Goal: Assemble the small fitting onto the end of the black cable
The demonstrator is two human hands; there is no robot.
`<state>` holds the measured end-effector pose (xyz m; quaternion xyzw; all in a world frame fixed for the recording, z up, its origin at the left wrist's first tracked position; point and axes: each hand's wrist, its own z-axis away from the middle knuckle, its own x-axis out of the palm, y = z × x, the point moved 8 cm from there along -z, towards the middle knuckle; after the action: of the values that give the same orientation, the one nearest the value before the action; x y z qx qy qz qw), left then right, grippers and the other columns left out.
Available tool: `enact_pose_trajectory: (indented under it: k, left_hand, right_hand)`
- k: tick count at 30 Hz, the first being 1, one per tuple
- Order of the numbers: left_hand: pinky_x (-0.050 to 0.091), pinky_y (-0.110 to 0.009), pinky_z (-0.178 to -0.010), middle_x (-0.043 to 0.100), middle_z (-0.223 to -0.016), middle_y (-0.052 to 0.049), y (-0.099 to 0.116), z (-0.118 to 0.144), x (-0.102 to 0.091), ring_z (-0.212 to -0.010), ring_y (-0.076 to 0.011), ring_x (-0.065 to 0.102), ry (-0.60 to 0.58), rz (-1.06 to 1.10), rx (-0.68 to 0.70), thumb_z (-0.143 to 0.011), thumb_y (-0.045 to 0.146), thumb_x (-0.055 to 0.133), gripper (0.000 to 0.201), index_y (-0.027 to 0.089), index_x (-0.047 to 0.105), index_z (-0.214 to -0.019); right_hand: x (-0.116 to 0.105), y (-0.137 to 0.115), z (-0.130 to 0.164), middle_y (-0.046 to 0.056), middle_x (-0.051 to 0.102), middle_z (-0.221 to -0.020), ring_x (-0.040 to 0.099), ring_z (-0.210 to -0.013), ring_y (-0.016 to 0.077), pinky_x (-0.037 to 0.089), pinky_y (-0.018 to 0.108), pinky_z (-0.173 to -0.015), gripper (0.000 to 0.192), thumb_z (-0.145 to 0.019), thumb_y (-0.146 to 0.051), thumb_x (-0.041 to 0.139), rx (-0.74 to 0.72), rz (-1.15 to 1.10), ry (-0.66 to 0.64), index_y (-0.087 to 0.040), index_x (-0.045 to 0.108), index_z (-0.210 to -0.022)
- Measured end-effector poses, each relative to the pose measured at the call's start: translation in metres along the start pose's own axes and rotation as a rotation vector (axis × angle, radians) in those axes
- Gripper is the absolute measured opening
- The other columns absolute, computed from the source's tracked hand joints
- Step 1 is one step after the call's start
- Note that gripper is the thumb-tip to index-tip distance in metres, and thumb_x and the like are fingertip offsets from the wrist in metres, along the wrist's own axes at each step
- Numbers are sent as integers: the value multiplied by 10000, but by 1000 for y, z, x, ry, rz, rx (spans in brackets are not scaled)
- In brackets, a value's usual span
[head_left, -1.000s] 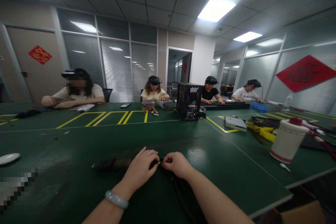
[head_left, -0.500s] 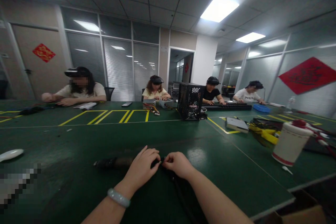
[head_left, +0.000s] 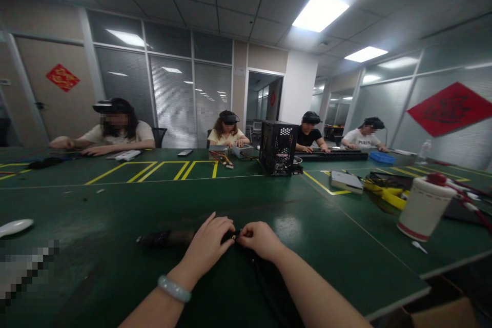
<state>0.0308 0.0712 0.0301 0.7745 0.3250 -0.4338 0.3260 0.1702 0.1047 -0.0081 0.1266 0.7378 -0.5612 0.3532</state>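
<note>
Both hands, left hand (head_left: 209, 248) and right hand (head_left: 259, 240), are pinched closed on a small connector (head_left: 233, 236) joining dark cables (head_left: 165, 238) on the desk (head_left: 115, 205). Mating looks unfinished; a white container (head_left: 423, 207) sits at three o'clock.

Bare forearms, pale green bangle (head_left: 174, 289) on left wrist

left hand (head_left: 209, 246) and right hand (head_left: 261, 240) pinch a dark cable (head_left: 230, 236) between them on the green counter (head_left: 326, 236); white container (head_left: 423, 207) right.
</note>
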Motion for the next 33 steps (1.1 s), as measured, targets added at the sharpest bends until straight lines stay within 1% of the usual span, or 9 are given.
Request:
enact_pose_trajectory:
  k: [2, 8, 16, 20, 25, 29, 33]
  left_hand:
    - [198, -516, -1142, 601, -1231, -17, -2, 0, 0, -1213, -213, 502, 10, 1, -11, -814, 299, 606, 225, 265, 579, -1034]
    - [209, -528, -1135, 617, -1194, -12, 0, -1, 1, -1211, -211, 503, -1, 6, 11, -820, 268, 578, 100, 246, 577, -918]
    - [220, -525, -1139, 626, -1191, -11, 5, -1, -4, -1190, -213, 522, 18, -1, 39, -812, 249, 557, 107, 256, 591, -913]
    - [230, -528, -1137, 625, -1193, -13, 2, -1, 1, -1188, -219, 526, 14, -9, 53, -798, 234, 567, 139, 259, 600, -931]
    - [242, -516, -1137, 620, -1199, -18, -2, -2, 2, -1188, -214, 527, 47, -20, 30, -804, 236, 575, 243, 266, 575, -1045]
    - [222, -535, -1136, 608, -1223, -14, 0, -2, 3, -1212, -220, 504, 18, -24, 44, -818, 262, 562, 127, 255, 596, -940]
    - [209, -526, -1141, 609, -1219, -14, 2, -2, 3, -1205, -213, 506, -2, -16, 56, -819, 241, 548, 150, 262, 603, -956]
  right_hand:
    - [1, 1, 0, 5, 709, -774, 626, -682, 121, 412, 192, -579, 157, -760, -319, 652, 0, 0, -4, -199, 725, -830]
    - [1, 2, -1, 3, 710, -769, 624, -675, 122, 411, 192, -575, 169, -762, -335, 650, -18, -1, -7, -203, 726, -833]
    - [0, -1, -1, 3, 710, -761, 621, -664, 118, 409, 189, -585, 158, -760, -323, 650, -11, 12, 5, -202, 725, -827]
    - [1, 1, -2, 4, 707, -758, 619, -660, 118, 403, 188, -570, 162, -758, -325, 653, -3, 5, 3, -197, 723, -831]
    - [-1, 1, -1, 3, 707, -779, 618, -675, 118, 412, 193, -584, 179, -769, -352, 650, -4, 25, -7, -207, 725, -841]
    - [-1, 1, -1, 0, 712, -803, 620, -691, 117, 420, 192, -605, 180, -768, -352, 656, -8, 42, -19, -213, 728, -857]
    - [-1, -1, -1, 0, 708, -791, 621, -688, 115, 413, 191, -596, 182, -780, -355, 649, -14, 46, -26, -204, 723, -851]
